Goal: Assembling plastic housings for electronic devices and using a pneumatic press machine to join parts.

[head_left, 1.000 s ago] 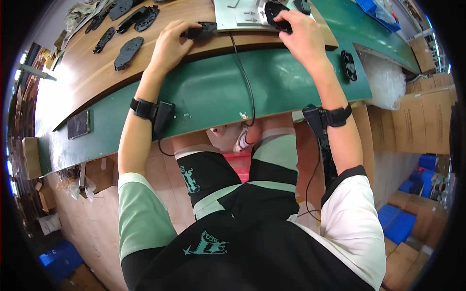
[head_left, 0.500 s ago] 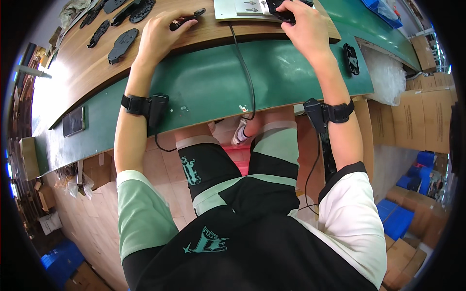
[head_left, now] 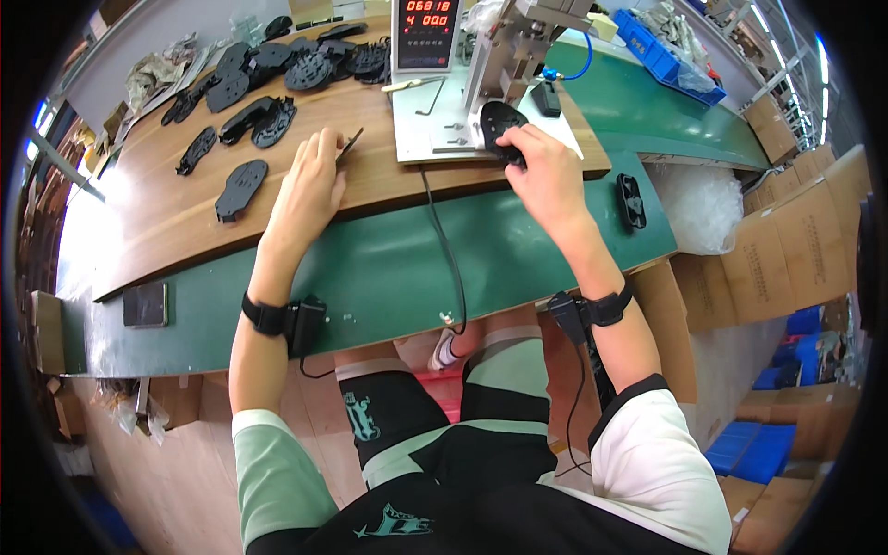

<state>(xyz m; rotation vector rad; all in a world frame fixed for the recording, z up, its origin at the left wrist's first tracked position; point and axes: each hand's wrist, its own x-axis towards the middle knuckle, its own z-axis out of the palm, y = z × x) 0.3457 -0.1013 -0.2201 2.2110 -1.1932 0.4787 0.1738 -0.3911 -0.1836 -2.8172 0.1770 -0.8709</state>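
My left hand (head_left: 313, 185) is over the wooden board (head_left: 370, 190), its fingers closed on a thin black plastic part (head_left: 351, 144) seen nearly edge-on. In my right hand (head_left: 544, 174) is a black oval plastic shell (head_left: 500, 122), much like a computer-mouse housing, gripped by its near edge. The shell is tilted up beside the metal column (head_left: 496, 69) of a bench press, over its white base plate (head_left: 421, 139). The underside of the shell and the fingertips behind it are hidden.
Several black shells (head_left: 308, 69) lie at the board's far left, with a flat black plate (head_left: 242, 190) nearer. A control box (head_left: 425, 46) with a red display stands behind the base plate. A black part (head_left: 632, 202) and a phone (head_left: 146, 305) rest on the green table (head_left: 388, 277).
The view has shifted so that the press and control box now show. My left hand has turned, and the part in it now points up. My right hand still grips the black shell.
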